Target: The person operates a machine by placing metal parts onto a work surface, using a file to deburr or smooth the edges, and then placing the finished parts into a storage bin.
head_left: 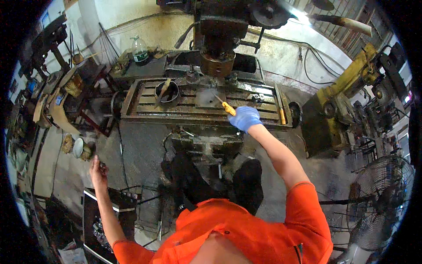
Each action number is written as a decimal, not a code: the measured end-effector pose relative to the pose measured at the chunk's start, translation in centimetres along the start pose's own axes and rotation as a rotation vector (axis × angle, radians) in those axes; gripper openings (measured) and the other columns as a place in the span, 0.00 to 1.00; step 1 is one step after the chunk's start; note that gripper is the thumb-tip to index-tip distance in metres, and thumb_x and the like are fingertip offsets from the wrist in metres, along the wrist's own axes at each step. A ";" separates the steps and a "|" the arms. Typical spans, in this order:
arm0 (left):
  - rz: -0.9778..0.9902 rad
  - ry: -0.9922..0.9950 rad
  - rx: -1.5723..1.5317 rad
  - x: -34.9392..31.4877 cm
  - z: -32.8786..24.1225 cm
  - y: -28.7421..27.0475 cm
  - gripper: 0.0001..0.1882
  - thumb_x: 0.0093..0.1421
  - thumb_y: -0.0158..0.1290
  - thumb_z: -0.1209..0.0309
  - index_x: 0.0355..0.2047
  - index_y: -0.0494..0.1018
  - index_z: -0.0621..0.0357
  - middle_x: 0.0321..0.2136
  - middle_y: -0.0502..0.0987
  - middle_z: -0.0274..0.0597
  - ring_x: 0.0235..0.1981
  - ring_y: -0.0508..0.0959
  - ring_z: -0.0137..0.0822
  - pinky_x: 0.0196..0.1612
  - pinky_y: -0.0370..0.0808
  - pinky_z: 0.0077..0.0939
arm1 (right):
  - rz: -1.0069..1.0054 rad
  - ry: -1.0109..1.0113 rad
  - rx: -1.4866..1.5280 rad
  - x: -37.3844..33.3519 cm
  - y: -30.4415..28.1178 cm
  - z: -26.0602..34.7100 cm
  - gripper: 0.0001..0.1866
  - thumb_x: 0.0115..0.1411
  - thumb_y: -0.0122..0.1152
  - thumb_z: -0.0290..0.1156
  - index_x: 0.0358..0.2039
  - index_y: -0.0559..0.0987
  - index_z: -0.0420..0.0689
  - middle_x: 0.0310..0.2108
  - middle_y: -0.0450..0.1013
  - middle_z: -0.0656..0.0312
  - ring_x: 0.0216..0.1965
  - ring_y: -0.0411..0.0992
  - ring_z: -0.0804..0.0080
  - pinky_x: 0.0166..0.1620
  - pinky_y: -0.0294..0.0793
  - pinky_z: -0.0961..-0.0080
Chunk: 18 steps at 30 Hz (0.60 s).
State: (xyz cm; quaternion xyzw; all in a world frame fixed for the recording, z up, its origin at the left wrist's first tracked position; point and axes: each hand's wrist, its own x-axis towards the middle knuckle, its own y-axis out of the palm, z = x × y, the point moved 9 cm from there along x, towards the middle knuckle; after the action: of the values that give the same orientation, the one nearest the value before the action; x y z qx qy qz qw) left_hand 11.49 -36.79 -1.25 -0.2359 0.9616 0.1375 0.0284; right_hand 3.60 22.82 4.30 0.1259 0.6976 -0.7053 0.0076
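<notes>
2 hands in view, well apart. At the machine, the right hand (245,119), in a blue glove, has its fingers wrapped round the handle of a yellow-handled tool (229,108). The slim shaft points forward and left, over a grey block (204,97) on the slotted table (176,118). Whether the tip touches the block, cannot tell. Grip is at the rear of the handle, probably for reach: it leaves the shaft free and the glove back from the block. Glove likely worn against oil and sharp edges.

The left hand (98,171) is bare, held out to the side with fingers curled. Something dark shows by the fingers; cannot tell whether it is gripped. The arm passes over a dark box (90,193) with small parts inside, perhaps parked low there to stay clear of the machine.

The block sits below the spindle head (217,63), presumably so the cutter can come down to it. Left of it, a dark bowl (177,97) stands on the table, a stick-like tool (165,89) laid across; likely set there for easy reach. A 2nd yellow handle (282,116) lies at the right end, out of the block's way.
</notes>
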 end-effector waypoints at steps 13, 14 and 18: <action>0.543 -0.168 -0.129 -4.5 3.6 20.7 0.12 0.53 0.49 0.75 0.36 0.64 0.71 0.31 0.71 0.48 0.33 0.76 0.42 0.43 0.73 0.40 | 0.148 -0.055 0.174 -0.9 0.6 0.2 0.24 0.46 0.51 0.50 0.29 0.78 0.39 0.30 0.73 0.47 0.35 0.73 0.53 0.38 0.71 0.65; 0.612 -0.173 -0.122 -5.1 4.0 23.1 0.12 0.53 0.49 0.76 0.36 0.64 0.71 0.33 0.71 0.49 0.34 0.76 0.44 0.43 0.73 0.40 | 0.231 -0.155 0.189 -3.0 0.6 0.3 0.27 0.45 0.53 0.54 0.26 0.78 0.37 0.27 0.73 0.45 0.31 0.73 0.52 0.35 0.71 0.63; 0.776 -0.194 0.023 -5.8 6.9 32.3 0.13 0.52 0.51 0.75 0.34 0.64 0.72 0.31 0.71 0.48 0.31 0.76 0.41 0.37 0.74 0.31 | 0.166 -0.218 0.401 -10.1 -2.3 -1.3 0.30 0.46 0.54 0.57 0.19 0.75 0.35 0.20 0.69 0.42 0.26 0.69 0.47 0.30 0.68 0.60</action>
State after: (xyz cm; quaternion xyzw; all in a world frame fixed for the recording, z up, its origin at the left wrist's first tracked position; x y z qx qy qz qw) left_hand 1.62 -4.78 0.91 0.1591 0.9736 0.1489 0.0679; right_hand 13.19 22.48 8.47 0.1050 0.5261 -0.8360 0.1157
